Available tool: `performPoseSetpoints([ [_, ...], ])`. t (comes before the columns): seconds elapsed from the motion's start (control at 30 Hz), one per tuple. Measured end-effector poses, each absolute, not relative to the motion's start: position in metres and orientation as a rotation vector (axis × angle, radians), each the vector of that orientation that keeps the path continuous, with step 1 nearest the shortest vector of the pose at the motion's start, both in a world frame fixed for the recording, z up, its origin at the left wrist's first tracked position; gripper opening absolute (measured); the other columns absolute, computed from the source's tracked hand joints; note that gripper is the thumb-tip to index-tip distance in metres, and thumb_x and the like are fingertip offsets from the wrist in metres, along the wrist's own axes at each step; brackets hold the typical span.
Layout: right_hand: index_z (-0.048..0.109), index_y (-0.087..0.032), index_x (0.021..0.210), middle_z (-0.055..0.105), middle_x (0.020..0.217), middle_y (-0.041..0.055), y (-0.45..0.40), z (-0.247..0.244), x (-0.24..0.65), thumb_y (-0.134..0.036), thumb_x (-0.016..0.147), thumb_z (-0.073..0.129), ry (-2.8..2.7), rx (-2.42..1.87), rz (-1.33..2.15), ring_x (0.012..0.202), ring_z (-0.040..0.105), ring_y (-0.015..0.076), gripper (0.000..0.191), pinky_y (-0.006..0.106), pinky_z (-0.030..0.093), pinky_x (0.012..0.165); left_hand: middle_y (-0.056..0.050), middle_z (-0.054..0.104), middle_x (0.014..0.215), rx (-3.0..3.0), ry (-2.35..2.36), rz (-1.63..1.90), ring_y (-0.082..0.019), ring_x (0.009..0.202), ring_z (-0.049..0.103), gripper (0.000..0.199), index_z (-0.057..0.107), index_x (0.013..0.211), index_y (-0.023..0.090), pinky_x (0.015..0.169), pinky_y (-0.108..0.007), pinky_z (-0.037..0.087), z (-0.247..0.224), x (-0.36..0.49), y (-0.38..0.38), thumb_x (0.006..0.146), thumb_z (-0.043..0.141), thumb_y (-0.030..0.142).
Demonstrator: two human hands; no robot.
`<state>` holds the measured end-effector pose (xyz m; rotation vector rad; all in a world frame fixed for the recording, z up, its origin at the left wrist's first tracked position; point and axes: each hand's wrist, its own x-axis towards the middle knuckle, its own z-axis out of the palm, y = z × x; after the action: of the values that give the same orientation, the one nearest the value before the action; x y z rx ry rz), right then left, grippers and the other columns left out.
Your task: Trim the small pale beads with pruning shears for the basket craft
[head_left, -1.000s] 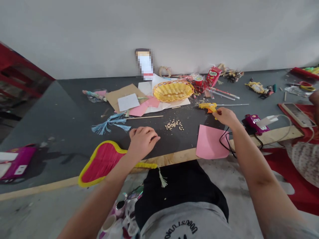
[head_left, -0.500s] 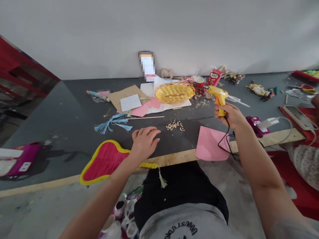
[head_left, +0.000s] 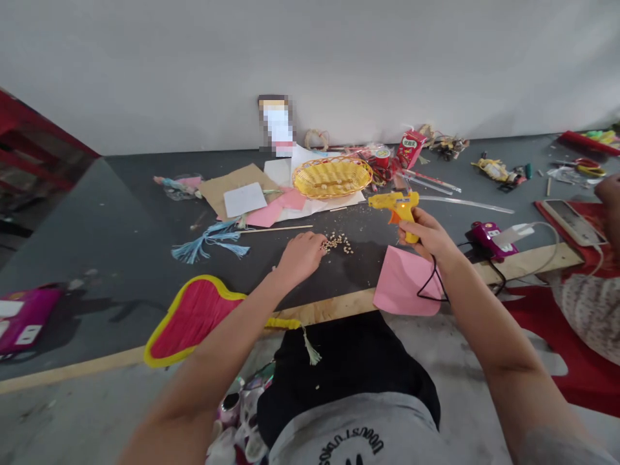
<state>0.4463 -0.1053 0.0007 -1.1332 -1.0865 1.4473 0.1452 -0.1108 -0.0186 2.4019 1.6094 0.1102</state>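
Tabletop (head_left: 121, 245) beneath, right fingers (head_left: 409, 227) clamp the glue gun (head_left: 400, 203) crosswise, nozzle (head_left: 372, 201) leftward; whether left fingers (head_left: 317, 240) grip is unclear.

- Yellow oval wicker basket (head_left: 310, 179) behind small pale beads (head_left: 341, 243)
- Pink squarish paper sheet (head_left: 402, 282) before them, rightward
- Blue stringy tassel (head_left: 207, 241) left of them, behind yellow-rimmed red fan-shaped piece (head_left: 194, 316)

There is one yellow plastic glue gun (head_left: 402, 206) toward three o'clock, one yellow oval woven basket (head_left: 334, 173) at one and one yellow-rimmed magenta fan (head_left: 196, 316) at eight. Two purple boxes (head_left: 487, 234) (head_left: 41, 311) sit at three and nearly nine. Small pale beads (head_left: 335, 243) are too tiny to count.
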Motion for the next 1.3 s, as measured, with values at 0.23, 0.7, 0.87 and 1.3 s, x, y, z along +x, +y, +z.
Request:
performPoseSetpoints([
  [0.23, 0.054, -0.024, 0.091, 0.053, 0.063, -0.0086, -0.115, -0.044, 0.426, -0.054, 0.066, 0.085, -1.094, -1.129, 1.360, 0.050, 0.047, 0.0074, 0.050, 0.023, 0.038, 0.047, -0.011, 0.069, 0.123, 2.333, 1.639, 0.222, -0.028, 0.117, 0.065, 0.029, 0.064, 0.121, 0.018, 0.101, -0.040, 0.049, -0.017, 0.135, -0.109, 0.093, 0.058, 0.017],
  [0.7, 0.049, -0.026, 0.090, 0.053, 0.063, -0.0090, -0.067, -0.033, 0.417, -0.052, 0.068, 0.082, -1.231, -1.173, 1.170, 0.050, 0.046, 0.0082, 0.047, 0.025, 0.038, 0.048, -0.009, 0.070, 0.124, 2.516, 1.560, 0.263, -0.029, 0.114, 0.064, 0.026, 0.069, 0.118, 0.022, 0.095, -0.044, 0.046, -0.009, 0.143, -0.147, 0.097, 0.054, 0.021],
  [0.87, 0.051, -0.027, 0.091, 0.053, 0.062, -0.0083, -0.053, -0.004, 0.409, -0.045, 0.070, 0.080, -1.220, -1.067, 1.122, 0.050, 0.046, 0.0095, 0.040, 0.026, 0.039, 0.048, -0.008, 0.066, 0.139, 2.759, 0.999, 0.248, -0.028, 0.126, 0.057, 0.029, 0.068, 0.125, 0.027, 0.103, -0.050, 0.038, -0.015, 0.194, -0.172, 0.100, 0.055, 0.035],
  [1.3, 0.066, -0.021, 0.091, 0.072, 0.097, 0.0039, -0.077, -0.028, 0.389, -0.027, 0.063, 0.076, -1.014, -0.886, 1.613, 0.067, 0.055, 0.0118, 0.031, 0.023, 0.038, 0.050, -0.011, 0.068, 0.134, 2.815, 0.815, 0.204, -0.028, 0.124, 0.055, 0.036, 0.064, 0.126, 0.019, 0.106, -0.058, 0.033, -0.031, 0.228, -0.181, 0.102, 0.052, 0.042],
])
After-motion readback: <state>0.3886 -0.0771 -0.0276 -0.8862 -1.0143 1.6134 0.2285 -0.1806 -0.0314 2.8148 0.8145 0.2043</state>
